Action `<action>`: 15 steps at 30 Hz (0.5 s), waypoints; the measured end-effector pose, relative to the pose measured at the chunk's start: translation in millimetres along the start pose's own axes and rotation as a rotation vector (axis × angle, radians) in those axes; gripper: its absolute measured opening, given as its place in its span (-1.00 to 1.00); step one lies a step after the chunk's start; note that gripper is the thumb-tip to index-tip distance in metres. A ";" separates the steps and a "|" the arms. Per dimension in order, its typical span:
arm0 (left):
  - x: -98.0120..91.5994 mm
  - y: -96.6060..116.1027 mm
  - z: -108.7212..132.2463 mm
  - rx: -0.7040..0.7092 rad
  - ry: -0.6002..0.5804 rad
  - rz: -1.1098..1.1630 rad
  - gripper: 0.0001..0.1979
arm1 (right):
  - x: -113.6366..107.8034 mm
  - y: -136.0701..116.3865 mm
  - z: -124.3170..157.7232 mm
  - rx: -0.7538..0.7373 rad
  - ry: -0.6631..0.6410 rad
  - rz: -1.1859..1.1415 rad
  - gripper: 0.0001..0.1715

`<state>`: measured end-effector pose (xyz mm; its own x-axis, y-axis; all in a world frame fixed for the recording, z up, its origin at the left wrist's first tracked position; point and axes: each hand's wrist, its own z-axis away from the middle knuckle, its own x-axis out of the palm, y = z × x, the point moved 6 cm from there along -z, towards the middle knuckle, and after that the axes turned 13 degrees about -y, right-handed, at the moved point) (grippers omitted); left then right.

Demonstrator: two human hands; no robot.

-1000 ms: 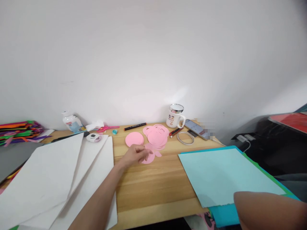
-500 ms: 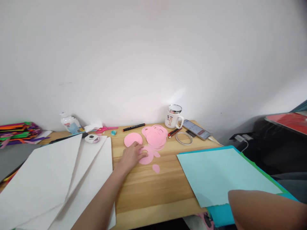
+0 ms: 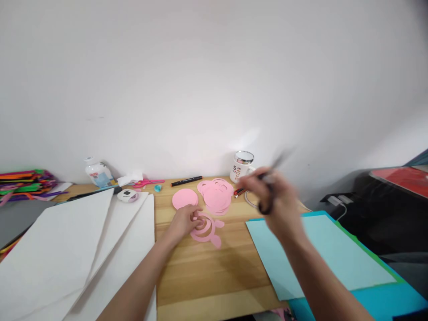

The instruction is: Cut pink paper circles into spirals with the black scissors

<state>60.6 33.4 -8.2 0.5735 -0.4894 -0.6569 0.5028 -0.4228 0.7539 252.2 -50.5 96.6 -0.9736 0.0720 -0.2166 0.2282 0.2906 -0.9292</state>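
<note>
My left hand (image 3: 187, 220) rests on the table with curled fingers, holding the left edge of a pink paper cut-out (image 3: 211, 236). This cut-out is a ring with curved openings and two small ear-shaped tabs on its right. Smeared by motion, my right hand (image 3: 282, 198) is raised over the table, closed on a pair of scissors (image 3: 265, 206). Their dark handle loops show, and the blades point up and to the right. Behind my left hand lie a pink paper disc (image 3: 184, 198) and a pile of pink cut-outs (image 3: 217, 196).
White sheets (image 3: 133, 254) cover the left side; light-blue paper (image 3: 344, 254) lies on the right. Along the wall are a white bottle (image 3: 99, 173), pink scissors (image 3: 147, 183), a black marker (image 3: 186, 181) and a mug (image 3: 241, 167). Colourful pipe cleaners (image 3: 28, 185) lie far left.
My right hand has come into view from the lower right with the scissors. The cut-out at my left hand now shows curved openings, and its tabs sit differently.
</note>
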 end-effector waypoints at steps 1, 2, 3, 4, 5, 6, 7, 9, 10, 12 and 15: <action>-0.4 1.3 0.2 0.003 0.004 0.028 -0.70 | 8.8 9.8 -2.2 0.021 -0.025 -0.011 -0.80; -1.0 3.4 0.6 0.007 0.007 0.055 -0.70 | 18.6 22.0 -4.7 0.050 -0.061 -0.010 -0.79; -2.0 6.0 0.9 0.010 0.008 0.081 -0.68 | 28.9 35.6 -7.1 0.090 -0.108 0.013 -0.76; -3.2 8.9 1.4 0.014 0.010 0.103 -0.67 | 39.1 49.5 -9.3 0.132 -0.165 0.044 -0.74; -4.5 11.9 1.8 0.017 0.011 0.121 -0.66 | 46.9 61.8 -11.2 0.169 -0.202 0.117 -0.77; -5.6 14.7 2.2 0.020 0.010 0.138 -0.65 | 54.2 72.7 -12.7 0.209 -0.252 0.173 -0.80; -6.5 17.1 2.5 0.022 0.008 0.160 -0.64 | 59.1 80.2 -14.2 0.224 -0.277 0.181 -0.80; -7.1 19.6 2.9 0.018 0.003 0.213 -0.64 | 64.7 88.1 -17.2 0.249 -0.300 0.194 -0.82; -6.7 19.9 3.0 0.014 -0.003 0.241 -0.64 | 66.4 89.3 -18.8 0.259 -0.308 0.190 -0.82; -4.6 18.9 2.7 0.007 -0.017 0.280 -0.63 | 70.1 89.3 -21.8 0.280 -0.330 0.182 -0.82; -0.2 15.5 1.7 0.004 -0.046 0.317 -0.61 | 77.4 88.1 -24.7 0.302 -0.371 0.148 -0.78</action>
<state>67.2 25.7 3.7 0.6713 -0.6315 -0.3880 0.3006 -0.2466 0.9213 197.0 4.2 5.4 -0.8790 -0.2688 -0.3938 0.4064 0.0095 -0.9136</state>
